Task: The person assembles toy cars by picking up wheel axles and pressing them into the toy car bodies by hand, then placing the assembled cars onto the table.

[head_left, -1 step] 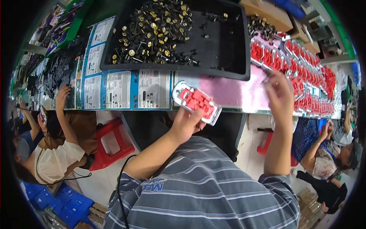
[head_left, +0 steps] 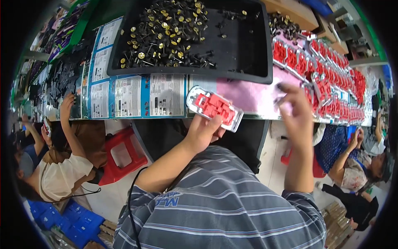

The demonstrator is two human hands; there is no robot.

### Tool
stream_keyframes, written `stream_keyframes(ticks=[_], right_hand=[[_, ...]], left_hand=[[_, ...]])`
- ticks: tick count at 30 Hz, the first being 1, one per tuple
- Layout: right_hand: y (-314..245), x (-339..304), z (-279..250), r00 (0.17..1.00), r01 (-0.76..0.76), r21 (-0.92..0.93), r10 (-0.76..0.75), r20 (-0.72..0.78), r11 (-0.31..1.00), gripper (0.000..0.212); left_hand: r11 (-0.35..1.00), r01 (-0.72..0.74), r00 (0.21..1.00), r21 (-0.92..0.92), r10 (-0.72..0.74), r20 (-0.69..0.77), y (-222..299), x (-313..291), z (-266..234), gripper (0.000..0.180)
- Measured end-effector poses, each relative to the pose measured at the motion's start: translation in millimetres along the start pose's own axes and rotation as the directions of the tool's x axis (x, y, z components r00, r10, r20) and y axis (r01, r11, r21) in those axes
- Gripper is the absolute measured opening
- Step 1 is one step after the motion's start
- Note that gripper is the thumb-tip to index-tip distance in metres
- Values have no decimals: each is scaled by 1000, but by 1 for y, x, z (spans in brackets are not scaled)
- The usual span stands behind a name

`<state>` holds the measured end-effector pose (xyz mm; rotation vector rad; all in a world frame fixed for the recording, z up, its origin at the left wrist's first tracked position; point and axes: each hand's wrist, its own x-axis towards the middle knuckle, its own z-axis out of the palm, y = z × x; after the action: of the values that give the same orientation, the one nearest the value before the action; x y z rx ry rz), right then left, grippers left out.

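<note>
My left hand point(head_left: 204, 132) grips the lower end of a toy car body point(head_left: 215, 108), a silver-grey shell with a red insert facing up, held tilted over the table's front edge. Right of it, my right hand point(head_left: 296, 112) hovers above the pink mat point(head_left: 248, 96), its fingers bent together and somewhat blurred. A small black wheel axle point(head_left: 280, 86) shows at its fingertips, smeared by motion. Beyond both hands stands a black tray point(head_left: 253, 76) with many black wheel axles point(head_left: 166, 35) with yellow hubs heaped in its left part.
Rows of red and silver car bodies point(head_left: 329, 83) stand on the right side of the table. More wheel axles point(head_left: 284, 25) lie behind them. Printed sheets point(head_left: 167, 94) cover the table at left. Co-workers sit on both sides; a red stool point(head_left: 120, 155) is at left.
My right hand has moved left and slightly nearer, away from the rows of car bodies. The car body in my left hand has barely shifted.
</note>
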<state>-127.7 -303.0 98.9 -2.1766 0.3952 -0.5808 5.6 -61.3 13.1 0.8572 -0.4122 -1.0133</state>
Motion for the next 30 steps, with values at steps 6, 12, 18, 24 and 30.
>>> stream_keyframes(ticks=[6,12,18,24,30], right_hand=[[-53,-33,56,996,57,69,-61,59,996,35],[-54,-31,62,966,51,20,-54,254,999,38],[-56,-16,69,932,111,73,-129,338,991,34],[-31,83,58,955,270,-254,-225,195,929,16],[19,170,79,719,434,-561,104,688,705,22]], left_hand=[[995,9,1000,98,-11,21,-1,4,9,66],[968,-119,993,221,110,51,-7,-13,11,55],[979,-81,995,188,91,-43,-7,-31,-3,55],[983,-76,994,166,86,-59,-8,-29,-12,51],[990,-31,996,138,42,-77,-10,-26,-5,51]])
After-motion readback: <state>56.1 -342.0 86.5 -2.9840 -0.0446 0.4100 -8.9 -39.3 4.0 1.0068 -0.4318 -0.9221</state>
